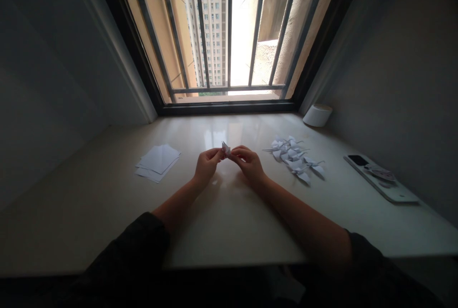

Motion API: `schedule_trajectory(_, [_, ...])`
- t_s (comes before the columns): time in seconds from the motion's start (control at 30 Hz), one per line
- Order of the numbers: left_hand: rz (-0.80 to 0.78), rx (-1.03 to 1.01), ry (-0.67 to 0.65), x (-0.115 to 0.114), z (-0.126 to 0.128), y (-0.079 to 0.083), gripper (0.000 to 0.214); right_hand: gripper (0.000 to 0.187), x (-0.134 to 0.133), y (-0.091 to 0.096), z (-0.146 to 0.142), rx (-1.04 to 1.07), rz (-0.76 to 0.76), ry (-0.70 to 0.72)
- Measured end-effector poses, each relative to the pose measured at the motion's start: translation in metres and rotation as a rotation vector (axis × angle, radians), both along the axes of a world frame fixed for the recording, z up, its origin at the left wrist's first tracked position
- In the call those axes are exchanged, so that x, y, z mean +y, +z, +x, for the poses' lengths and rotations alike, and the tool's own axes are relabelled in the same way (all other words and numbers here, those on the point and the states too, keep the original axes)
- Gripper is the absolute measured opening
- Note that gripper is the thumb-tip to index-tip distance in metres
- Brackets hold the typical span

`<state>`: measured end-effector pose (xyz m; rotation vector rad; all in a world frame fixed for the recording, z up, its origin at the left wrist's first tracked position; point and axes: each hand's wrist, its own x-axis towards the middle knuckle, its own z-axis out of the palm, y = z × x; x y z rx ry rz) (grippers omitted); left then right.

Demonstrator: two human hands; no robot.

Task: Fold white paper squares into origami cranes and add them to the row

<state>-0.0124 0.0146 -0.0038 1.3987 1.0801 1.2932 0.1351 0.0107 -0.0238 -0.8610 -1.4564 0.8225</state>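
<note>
Between my two hands is a small folded piece of white paper (pixel 225 148), its pointed tips sticking up above the fingers. My left hand (pixel 207 165) pinches it from the left side with thumb and fingers. From the right, my right hand (pixel 249 164) grips the same piece, fingertips pressed together on it. The fingers cover its lower part. Right of my right hand lies a cluster of several folded white paper cranes (pixel 293 154). To the left of my left hand rests a small stack of flat white paper sheets (pixel 159 159), slightly fanned out.
A phone (pixel 382 180) in a pale case with a ring grip lies at the right. Behind it, a white cylindrical object (pixel 317 115) stands near the wall. The pale sill (pixel 118 203) meets a barred window (pixel 229 107) at the back, with walls on both sides.
</note>
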Motion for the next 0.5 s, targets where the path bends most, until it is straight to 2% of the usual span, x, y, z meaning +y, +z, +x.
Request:
schedule_trajectory(0.2, [0.006,0.006,-0.012,0.0026,-0.0015,-0.0053,0.031,0.02,-0.0024,0.0035,-0.0015,0.032,-0.028,-0.021])
schedule_trajectory(0.37, [0.004,-0.003,-0.02,0.0018,-0.0005,-0.0029,0.034,0.03,-0.0034,0.0057,-0.0013,0.103,-0.153,-0.015])
schedule_trajectory(0.5, [0.042,0.013,-0.031,-0.0004,-0.0003,-0.0002,0.038,0.03,-0.0031,0.0055,-0.0018,0.194,-0.202,0.024])
